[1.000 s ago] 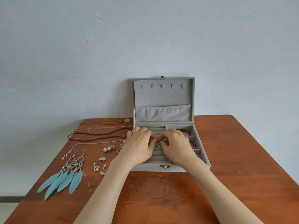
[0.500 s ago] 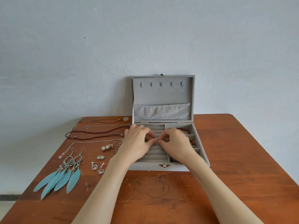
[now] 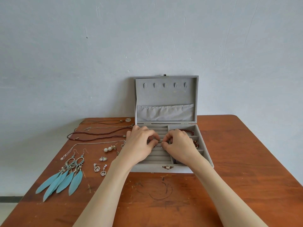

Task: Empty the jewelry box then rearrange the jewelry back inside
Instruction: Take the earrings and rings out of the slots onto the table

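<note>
Hands pinched on small jewelry over the ring rolls.

Left hand [image 3: 141, 143] and right hand [image 3: 177, 145] are met fingertip to fingertip inside the open jewelry box [image 3: 165, 168] on the worktop [image 3: 237, 169], each curled round a tiny metal piece [image 3: 158, 141]; feather earrings [image 3: 64, 176] are laid left.

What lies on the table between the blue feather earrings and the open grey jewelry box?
In the head view, small silver earrings and a silver stud lie on the brown wooden table between the blue feather earrings and the grey velvet jewelry box.
</note>
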`<state>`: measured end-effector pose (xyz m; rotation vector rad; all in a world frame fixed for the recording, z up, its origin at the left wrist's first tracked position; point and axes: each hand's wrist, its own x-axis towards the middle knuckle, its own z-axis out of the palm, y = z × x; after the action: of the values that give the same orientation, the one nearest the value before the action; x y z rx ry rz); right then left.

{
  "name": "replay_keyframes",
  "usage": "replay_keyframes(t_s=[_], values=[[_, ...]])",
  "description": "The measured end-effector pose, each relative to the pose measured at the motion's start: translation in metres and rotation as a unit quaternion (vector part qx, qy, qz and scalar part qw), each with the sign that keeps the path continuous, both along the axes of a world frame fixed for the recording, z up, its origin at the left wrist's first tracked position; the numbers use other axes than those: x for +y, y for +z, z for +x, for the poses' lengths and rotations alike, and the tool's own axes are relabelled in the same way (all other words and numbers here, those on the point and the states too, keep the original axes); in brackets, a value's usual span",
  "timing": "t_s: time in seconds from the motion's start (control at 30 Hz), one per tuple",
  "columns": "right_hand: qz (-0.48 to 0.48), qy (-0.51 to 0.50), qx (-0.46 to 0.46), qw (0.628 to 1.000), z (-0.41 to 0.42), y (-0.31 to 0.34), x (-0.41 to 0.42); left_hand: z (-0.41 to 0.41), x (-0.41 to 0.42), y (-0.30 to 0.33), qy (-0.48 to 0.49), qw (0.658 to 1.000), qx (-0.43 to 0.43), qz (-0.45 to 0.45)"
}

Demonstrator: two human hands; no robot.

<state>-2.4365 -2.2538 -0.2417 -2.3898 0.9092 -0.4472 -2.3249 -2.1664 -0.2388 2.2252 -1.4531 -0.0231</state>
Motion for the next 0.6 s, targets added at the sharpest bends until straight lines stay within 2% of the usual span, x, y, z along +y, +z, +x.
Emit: replay_keyframes(t_s=[0.27, 0.6], values=[[-0.006, 0.014, -0.008, 1.0, -0.0007, -0.0013, -0.0013, 0.0003, 0.0001, 0.0013, -0.006, 1.0, 0.002, 0.02], [-0.003, -0.001, -0.039, 0.999, -0.0038, -0.0006, 0.0019, 0.0, 0.004, 0.0009, -0.005, 1.0, 0.01, 0.003]])
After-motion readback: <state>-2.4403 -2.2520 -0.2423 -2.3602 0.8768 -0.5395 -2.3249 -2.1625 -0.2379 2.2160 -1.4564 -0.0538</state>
